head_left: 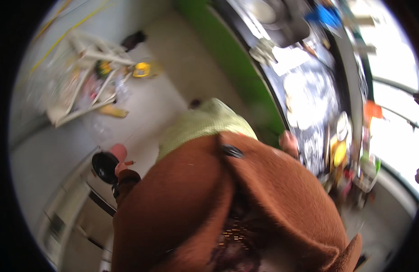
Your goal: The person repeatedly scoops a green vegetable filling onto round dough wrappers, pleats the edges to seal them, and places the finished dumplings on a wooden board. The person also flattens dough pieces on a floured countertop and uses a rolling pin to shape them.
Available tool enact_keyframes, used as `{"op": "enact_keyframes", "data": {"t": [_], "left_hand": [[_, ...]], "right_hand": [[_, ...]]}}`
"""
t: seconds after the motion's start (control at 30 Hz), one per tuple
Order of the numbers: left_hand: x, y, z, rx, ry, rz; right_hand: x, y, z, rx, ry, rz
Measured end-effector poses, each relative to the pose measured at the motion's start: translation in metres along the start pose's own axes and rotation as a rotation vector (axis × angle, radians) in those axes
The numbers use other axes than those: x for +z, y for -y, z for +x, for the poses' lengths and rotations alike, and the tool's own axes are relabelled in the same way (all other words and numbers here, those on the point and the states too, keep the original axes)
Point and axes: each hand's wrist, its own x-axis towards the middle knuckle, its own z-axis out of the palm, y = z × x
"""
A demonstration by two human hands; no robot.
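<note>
Left hand (121,167): fingers look curled round an orange-brown stick (130,162), tip poking out inboard. Black round object (105,166) sits just outboard of those fingers, probably held wide to clear the brown coat (173,181). Right hand (288,143): beside the white-dusted worktop (314,143); too blurred, can't tell if fingers are spread or pinching.

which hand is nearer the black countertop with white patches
Right: the right hand is at the edge of the black countertop, contact unclear. The left hand is well to its left, beside a round black object.
</note>
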Motion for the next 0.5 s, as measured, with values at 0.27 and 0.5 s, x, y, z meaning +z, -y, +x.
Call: {"op": "enact_keyframes", "data": {"t": [0.27, 0.5], "left_hand": [[-0.032, -0.119, 0.054, 0.258, 0.175, 0.25], [-0.05, -0.234, -0.003, 0.106, 0.119, -0.541]], "right_hand": [[-0.029, 0.012, 0.021, 0.083, -0.635, -0.007], [-0.065, 0.008, 0.087, -0.346, -0.67, -0.595]]}}
